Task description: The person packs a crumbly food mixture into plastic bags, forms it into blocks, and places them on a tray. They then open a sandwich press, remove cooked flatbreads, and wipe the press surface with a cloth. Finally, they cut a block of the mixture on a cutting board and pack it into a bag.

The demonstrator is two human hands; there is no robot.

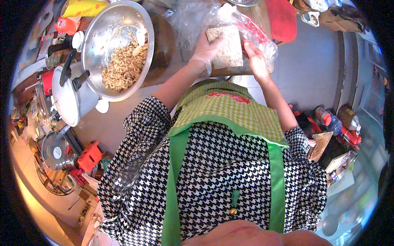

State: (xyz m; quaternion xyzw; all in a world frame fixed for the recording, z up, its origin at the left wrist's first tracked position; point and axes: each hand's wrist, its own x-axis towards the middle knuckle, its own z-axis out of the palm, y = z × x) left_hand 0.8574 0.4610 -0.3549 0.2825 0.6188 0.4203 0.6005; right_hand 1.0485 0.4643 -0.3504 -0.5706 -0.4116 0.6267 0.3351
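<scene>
My left hand, in a thin clear plastic glove, grips the left side of a pale, speckled rectangular slab. I cannot make out what the slab is made of. To its right, my bare right hand is closed at the edge of a clear plastic bag with red print. The bag lies behind and beside the slab. Left of my hands stands a wide steel bowl, tilted in view, holding a brown crumbly mixture. A white spoon handle rests in it.
A pot with a pale lid and black handles stands left of the bowl. More clear plastic lies on the table between bowl and hands. A red stool is at the table's right. Bottles and boxes crowd the floor at right.
</scene>
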